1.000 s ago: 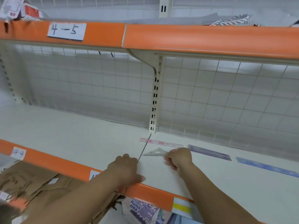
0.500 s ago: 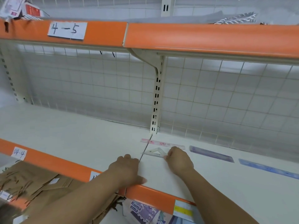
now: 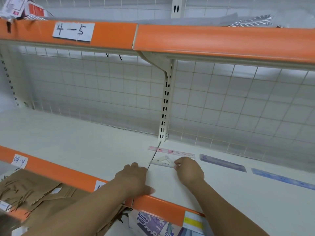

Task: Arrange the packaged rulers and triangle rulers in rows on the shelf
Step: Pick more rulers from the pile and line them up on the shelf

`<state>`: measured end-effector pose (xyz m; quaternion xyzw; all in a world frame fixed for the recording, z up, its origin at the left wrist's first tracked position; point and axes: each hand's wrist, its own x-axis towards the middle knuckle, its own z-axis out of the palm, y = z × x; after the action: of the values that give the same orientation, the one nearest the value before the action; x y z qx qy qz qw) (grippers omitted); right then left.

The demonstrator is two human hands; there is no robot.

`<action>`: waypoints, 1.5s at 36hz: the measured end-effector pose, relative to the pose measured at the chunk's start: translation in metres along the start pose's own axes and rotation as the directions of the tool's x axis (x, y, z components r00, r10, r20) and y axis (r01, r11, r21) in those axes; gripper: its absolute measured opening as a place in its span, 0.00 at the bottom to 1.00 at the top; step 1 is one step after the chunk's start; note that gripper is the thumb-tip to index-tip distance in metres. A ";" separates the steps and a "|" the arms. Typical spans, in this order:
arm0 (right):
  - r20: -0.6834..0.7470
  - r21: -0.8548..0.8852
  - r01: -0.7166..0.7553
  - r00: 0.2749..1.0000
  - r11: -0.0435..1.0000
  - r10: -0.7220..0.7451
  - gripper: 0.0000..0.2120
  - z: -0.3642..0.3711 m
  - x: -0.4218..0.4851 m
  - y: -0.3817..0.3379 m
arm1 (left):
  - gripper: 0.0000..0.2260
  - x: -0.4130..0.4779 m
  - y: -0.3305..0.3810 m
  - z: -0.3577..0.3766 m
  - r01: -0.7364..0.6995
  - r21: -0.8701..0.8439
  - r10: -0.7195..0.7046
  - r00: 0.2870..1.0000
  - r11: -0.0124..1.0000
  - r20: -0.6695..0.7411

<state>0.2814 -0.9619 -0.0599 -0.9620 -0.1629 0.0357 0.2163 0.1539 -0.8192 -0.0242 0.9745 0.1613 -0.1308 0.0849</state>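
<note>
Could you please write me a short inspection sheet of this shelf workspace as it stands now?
Surface: white shelf, orange front edge, mostly bare.
Job's things: pink ruler at the back; triangle ruler in front of it; two blue rulers to the right.
Clutter: nothing seen on this shelf.
Hands: left hand flat near the front edge; right hand touching the triangle ruler's corner.
Cables: nothing seen.
Surroundings: wire grid back; brown paper bags below.

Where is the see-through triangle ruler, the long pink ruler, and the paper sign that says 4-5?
Clear triangle ruler (image 3: 162,162): head view, on its middle.
Long pink ruler (image 3: 177,152): head view, midway along its strip.
White paper sign reading 4-5 (image 3: 73,31): head view, between the handwritten digits.
</note>
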 end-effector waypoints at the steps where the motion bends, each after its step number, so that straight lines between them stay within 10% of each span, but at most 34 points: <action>1: -0.001 -0.007 0.003 1.000 1.000 -0.003 0.14 0.002 0.001 0.001 | 0.28 0.000 0.000 0.000 -0.001 -0.003 0.001 1.000 1.000 -0.002; 54: -0.197 -0.255 -0.054 0.980 0.965 0.003 0.12 -0.021 -0.091 -0.003 | 0.12 0.005 0.034 0.013 -0.335 -0.002 0.319 0.899 0.942 -0.301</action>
<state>0.1970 -0.9979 -0.0396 -0.9831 -0.1304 -0.0770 0.1031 0.1668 -0.8518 -0.0341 0.9935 0.0096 0.0374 0.1068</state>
